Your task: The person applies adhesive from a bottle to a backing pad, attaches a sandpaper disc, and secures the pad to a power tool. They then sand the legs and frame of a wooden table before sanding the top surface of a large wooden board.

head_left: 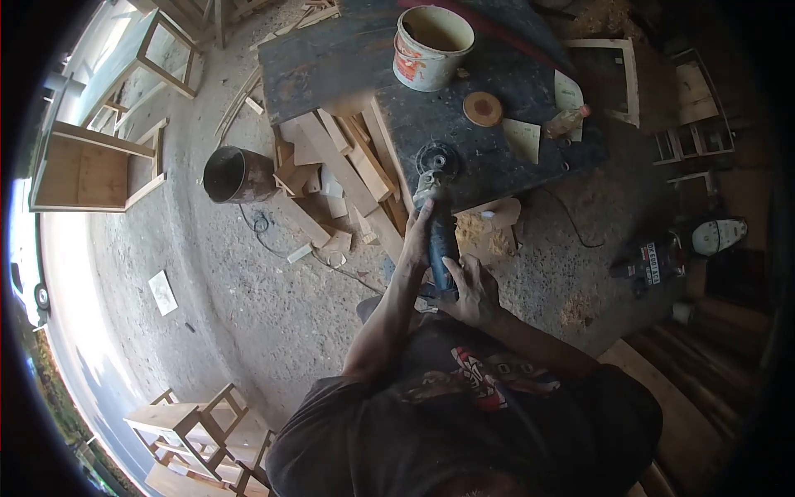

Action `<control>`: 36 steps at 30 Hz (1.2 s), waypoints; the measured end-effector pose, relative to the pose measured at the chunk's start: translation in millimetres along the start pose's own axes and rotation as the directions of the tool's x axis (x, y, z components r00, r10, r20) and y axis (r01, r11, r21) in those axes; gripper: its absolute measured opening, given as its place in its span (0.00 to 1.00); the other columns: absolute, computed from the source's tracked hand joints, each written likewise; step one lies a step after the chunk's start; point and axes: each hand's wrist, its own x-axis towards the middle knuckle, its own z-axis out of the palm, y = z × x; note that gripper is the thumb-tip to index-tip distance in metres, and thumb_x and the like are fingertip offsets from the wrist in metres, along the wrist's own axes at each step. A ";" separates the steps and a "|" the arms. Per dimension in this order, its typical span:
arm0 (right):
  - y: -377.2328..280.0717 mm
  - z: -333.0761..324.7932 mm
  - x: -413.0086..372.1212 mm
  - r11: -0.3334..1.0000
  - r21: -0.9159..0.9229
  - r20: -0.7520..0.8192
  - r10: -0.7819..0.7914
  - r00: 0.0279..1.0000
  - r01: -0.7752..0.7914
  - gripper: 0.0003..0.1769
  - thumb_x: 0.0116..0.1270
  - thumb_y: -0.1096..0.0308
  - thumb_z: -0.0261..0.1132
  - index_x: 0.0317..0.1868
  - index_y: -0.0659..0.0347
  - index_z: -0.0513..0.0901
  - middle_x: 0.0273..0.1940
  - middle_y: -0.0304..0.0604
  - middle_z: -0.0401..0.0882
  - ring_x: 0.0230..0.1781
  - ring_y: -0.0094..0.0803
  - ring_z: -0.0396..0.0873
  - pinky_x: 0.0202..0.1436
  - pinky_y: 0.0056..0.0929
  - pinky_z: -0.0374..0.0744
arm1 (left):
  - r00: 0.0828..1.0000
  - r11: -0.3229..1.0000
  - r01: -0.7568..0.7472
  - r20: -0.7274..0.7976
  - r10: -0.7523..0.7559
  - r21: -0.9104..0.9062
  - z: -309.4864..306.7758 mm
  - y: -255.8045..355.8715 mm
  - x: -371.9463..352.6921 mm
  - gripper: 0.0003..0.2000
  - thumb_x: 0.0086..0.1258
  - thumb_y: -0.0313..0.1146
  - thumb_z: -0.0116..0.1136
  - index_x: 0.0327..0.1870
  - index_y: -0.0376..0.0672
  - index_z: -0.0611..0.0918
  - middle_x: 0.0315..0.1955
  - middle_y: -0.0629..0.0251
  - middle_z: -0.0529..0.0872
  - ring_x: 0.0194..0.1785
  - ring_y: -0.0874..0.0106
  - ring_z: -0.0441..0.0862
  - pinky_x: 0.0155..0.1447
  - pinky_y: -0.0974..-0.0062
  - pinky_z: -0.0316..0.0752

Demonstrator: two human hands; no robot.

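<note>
Angle grinder held out before the torso, its disc over a corner of the dark desk; left grip clasps its front, right grip grasps its rear.

Gritty concrete floor underfoot, bare wooden stools and a boxy wooden frame along the bright side, sunlit ground just beyond, opposite side in shadow

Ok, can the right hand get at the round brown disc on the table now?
Probably, if the right hand leaves the grinder, which the left hand also holds. Nothing seems to block the round brown disc, though a lean may help.
</note>
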 end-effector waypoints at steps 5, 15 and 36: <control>84.1 35.5 101.8 0.813 0.487 0.017 0.357 0.934 -0.320 0.40 0.70 0.43 0.72 0.69 0.65 0.73 0.51 0.53 0.83 0.54 0.49 0.83 0.56 0.47 0.82 | 0.950 0.849 -0.176 0.141 0.279 -0.499 -58.7 -4.4 -29.1 0.42 0.72 0.72 0.54 0.71 0.43 0.73 0.47 0.58 0.85 0.47 0.66 0.86 0.50 0.67 0.85; 120.1 96.6 235.9 0.942 -0.234 0.298 0.306 0.904 -0.242 0.65 0.56 0.50 0.84 0.84 0.67 0.54 0.81 0.76 0.48 0.84 0.64 0.52 0.83 0.51 0.63 | 0.922 0.760 -0.386 -0.218 0.319 -0.523 -98.3 -20.0 -223.6 0.36 0.73 0.63 0.53 0.70 0.41 0.76 0.55 0.56 0.86 0.50 0.58 0.87 0.62 0.52 0.81; -383.4 197.2 -11.6 0.593 0.804 0.529 -0.692 0.491 -0.031 0.16 0.75 0.67 0.70 0.55 0.67 0.78 0.46 0.47 0.88 0.47 0.27 0.86 0.54 0.31 0.84 | 0.427 0.249 -0.904 -0.715 0.554 -0.348 -232.7 -64.7 -445.8 0.33 0.69 0.51 0.68 0.70 0.43 0.75 0.56 0.51 0.85 0.54 0.52 0.86 0.60 0.50 0.82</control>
